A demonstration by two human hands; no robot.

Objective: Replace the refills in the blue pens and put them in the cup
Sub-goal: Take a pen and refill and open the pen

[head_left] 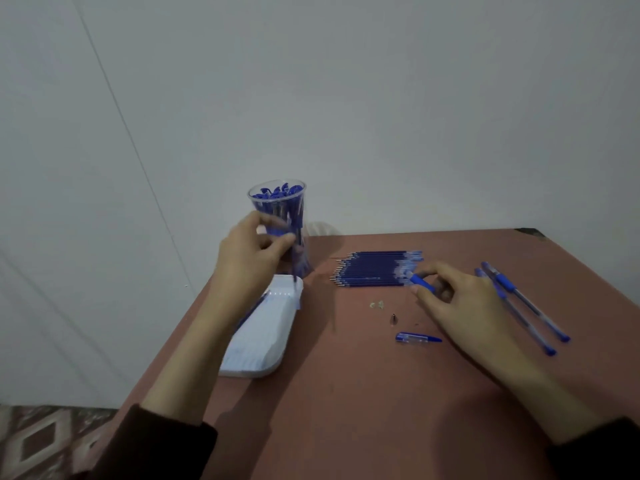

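Stick (pixel 295 261): thin, dark and blurred, pinched upright between the thumb and fingers of the left grip (pixel 252 251). I cannot tell whether it is a refill or a whole pen. Its lower end hangs just over the far end of the pack.
Pen (pixel 421 283): only a blue end shows, clamped between the curled thumb and fingers of the right grip (pixel 460 303). The rest is hidden under the palm.
Refills (pixel 374 270): a flat row of dark blue ones lies side by side on the far middle of the counter, tips to the left and clear ends to the right. The pen's blue end is just beside the near right corner of the row.
Cup (pixel 302 186): clear and upright at the counter's far left corner, just behind the left grip, packed with blue pens. Its base is hidden.
Pack (pixel 263 337): white and flat, along the left edge of the counter, nearer than the cup and partly under the left forearm.
Tip (pixel 393 318): a small metal cone, alone on the counter between the refills and the cap.
Cap (pixel 417 338): blue and clear, lying flat, nearer than the tip and beside the right wrist.
Crumbs (pixel 377 304): pale bits just left of the tip.
Pair of pens (pixel 530 306): side by side on the right of the counter, partly behind the right grip.
Counter (pixel 346 417): reddish brown.
Sleeves (pixel 162 441): dark, at both wrists.
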